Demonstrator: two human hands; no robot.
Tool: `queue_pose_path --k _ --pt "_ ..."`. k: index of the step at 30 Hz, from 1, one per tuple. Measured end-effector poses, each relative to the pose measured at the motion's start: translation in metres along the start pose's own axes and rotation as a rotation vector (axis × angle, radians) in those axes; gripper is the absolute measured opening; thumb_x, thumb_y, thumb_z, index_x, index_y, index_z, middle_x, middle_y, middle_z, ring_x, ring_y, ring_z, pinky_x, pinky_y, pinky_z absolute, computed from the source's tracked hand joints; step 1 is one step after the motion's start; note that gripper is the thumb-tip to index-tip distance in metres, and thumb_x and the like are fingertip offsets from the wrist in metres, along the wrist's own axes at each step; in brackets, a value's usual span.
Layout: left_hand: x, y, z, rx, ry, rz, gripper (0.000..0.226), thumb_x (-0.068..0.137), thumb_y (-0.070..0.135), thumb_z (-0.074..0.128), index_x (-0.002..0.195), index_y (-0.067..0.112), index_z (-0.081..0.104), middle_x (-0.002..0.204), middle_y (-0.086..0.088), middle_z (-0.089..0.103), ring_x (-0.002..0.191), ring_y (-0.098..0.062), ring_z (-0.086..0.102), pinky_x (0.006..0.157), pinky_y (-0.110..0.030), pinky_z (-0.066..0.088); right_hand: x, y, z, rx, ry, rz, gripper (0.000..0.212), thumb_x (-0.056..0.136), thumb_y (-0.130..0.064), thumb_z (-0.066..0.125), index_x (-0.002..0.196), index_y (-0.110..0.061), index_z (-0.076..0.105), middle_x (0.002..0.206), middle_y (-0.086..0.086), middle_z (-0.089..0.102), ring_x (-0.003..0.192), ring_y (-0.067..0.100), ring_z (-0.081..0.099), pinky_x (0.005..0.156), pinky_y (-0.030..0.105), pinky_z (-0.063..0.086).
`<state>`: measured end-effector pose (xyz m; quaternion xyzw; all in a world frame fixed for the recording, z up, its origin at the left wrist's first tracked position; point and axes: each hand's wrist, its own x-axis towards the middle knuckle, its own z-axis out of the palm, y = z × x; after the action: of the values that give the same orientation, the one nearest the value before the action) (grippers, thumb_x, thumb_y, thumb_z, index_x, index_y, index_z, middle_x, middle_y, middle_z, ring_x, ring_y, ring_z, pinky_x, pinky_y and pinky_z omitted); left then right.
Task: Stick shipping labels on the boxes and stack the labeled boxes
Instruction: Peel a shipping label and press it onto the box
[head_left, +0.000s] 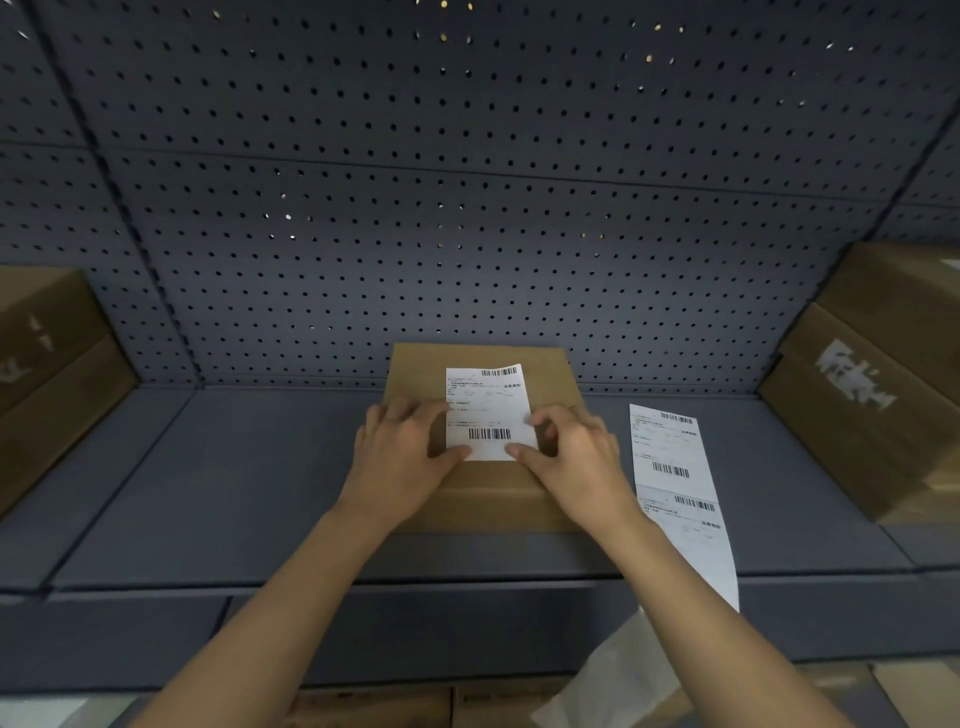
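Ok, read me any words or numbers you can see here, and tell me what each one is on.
Nothing can be read out.
Label on the middle box: barcodes, print too blurred.
Strip of labels beside it: print too small.
Right boxes: white marking, illegible.
Left boxes: same.

Packing stn: pegboard (467, 208) wall, stacked cartons (872, 415), label strip (675, 478).
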<state>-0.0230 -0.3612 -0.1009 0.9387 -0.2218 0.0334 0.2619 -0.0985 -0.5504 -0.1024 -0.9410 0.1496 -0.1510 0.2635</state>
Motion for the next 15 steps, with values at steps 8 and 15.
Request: queue_pose_path --k 8,15 --pt "0.007 -0.001 0.0 -0.024 -0.004 -0.036 0.053 0.086 0.051 0.066 0.133 0.029 0.054 0.137 0.0 0.048 0.124 -0.03 0.035 0.105 -0.042 0.034 0.008 0.008 -0.001 0.008 0.037 0.02 0.028 0.08 -0.048 0.075 0.095 -0.029 0.062 0.092 -0.01 0.054 0.1 0.017 0.05 0.086 0.032 0.034" --pt "0.029 -0.006 0.0 0.061 0.009 -0.081 0.057 0.084 0.062 0.06 0.128 0.026 0.055 0.134 -0.004 0.045 0.126 -0.032 0.034 0.105 -0.047 0.03 0.031 0.013 0.0 -0.055 0.027 0.008 0.035 0.079 -0.057 0.072 0.095 -0.027 0.062 0.093 -0.009 0.054 0.1 0.019 0.049 0.085 0.033 0.033"
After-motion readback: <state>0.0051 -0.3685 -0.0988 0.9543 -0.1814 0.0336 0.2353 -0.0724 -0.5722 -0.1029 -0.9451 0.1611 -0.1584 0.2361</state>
